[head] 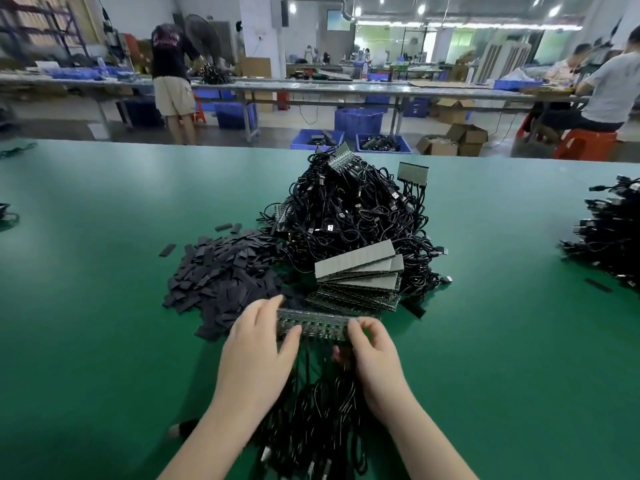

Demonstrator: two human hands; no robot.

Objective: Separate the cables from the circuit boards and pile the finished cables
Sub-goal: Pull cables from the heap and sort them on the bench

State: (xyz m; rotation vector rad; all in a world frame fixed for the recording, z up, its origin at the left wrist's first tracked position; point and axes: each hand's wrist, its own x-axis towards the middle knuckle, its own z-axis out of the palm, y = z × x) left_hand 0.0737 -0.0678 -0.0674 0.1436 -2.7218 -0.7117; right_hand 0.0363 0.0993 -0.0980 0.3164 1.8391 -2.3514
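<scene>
Hands clamp one circuit board [313, 323] at the near edge of the green surface [104, 271]: left hand [258, 344] pinches its left end, right hand [372, 348] its right. Cables [311, 410] hang toward the person. Best to brace the board and pull connectors straight out, not by the wire.

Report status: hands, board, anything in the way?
Left hand and right hand grip circuit board by its ends. Cables hang attached. Stacked boards just beyond.
</scene>
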